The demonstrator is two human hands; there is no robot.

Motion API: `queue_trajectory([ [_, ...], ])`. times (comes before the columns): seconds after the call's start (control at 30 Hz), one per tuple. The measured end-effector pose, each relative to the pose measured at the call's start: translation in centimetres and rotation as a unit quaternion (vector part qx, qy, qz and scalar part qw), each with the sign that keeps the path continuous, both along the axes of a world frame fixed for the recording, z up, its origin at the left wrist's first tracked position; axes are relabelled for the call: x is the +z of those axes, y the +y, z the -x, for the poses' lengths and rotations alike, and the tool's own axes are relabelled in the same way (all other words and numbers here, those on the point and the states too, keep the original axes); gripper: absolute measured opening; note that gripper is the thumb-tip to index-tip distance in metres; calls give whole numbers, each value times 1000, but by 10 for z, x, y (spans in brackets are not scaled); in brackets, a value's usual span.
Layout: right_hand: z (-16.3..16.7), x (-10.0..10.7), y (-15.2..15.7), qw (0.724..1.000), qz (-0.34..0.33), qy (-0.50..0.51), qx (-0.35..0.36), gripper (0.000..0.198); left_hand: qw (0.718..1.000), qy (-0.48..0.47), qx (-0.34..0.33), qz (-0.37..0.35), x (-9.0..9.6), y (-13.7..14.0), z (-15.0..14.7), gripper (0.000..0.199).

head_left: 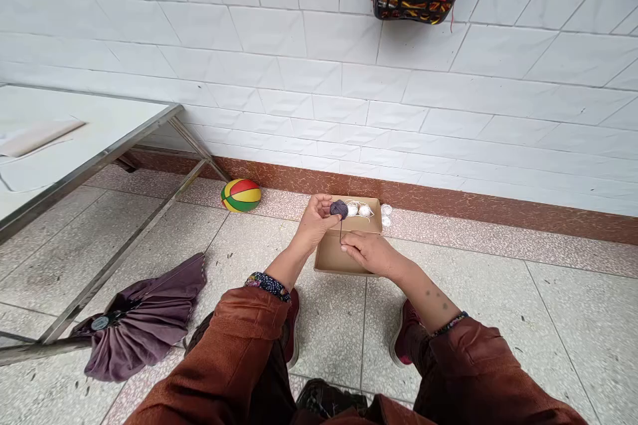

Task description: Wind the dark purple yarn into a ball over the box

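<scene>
A small ball of dark grey-purple yarn (339,209) is gripped in the fingers of my left hand (315,220), above an open cardboard box (343,257). From the ball a strand of yarn (341,232) runs down to my right hand (366,251), whose thumb and fingers pinch it. Several white yarn balls (364,210) with loose ends lie in the far part of the box. Beside the box's right edge, white balls (385,210) rest on the floor.
A metal-framed table (164,113) stands at the left, with a purple folded cloth item (149,319) by its leg. A striped ball (241,195) sits against the tiled wall. High on that wall hangs a black basket (413,13). My shoes (403,335) flank the box's near side.
</scene>
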State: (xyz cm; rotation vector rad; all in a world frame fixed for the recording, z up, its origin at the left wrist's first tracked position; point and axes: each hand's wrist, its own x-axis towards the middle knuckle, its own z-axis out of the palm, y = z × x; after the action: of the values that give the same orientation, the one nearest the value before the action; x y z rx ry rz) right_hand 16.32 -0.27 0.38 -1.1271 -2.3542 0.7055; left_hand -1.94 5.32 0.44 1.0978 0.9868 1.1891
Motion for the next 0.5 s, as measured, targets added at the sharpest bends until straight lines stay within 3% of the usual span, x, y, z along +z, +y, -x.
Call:
queue_trajectory([
  [0.1, 0, 21, -6, 998, -18, 52, 44, 23, 999, 45, -20, -6, -3, 0, 2, 60],
  [0.27, -17, 43, 0, 977, -20, 204, -58, 23, 988, 87, -117, -41, -1, -11, -3, 63],
  [0.4, -30, 29, 13, 956, -29, 235, -176, 27, 967, 83, -233, -64, 3, -23, -8, 65],
  [0.5, -33, 10, 22, 951, -14, 198, -236, 27, 961, 28, -270, -59, 5, -24, -9, 64],
])
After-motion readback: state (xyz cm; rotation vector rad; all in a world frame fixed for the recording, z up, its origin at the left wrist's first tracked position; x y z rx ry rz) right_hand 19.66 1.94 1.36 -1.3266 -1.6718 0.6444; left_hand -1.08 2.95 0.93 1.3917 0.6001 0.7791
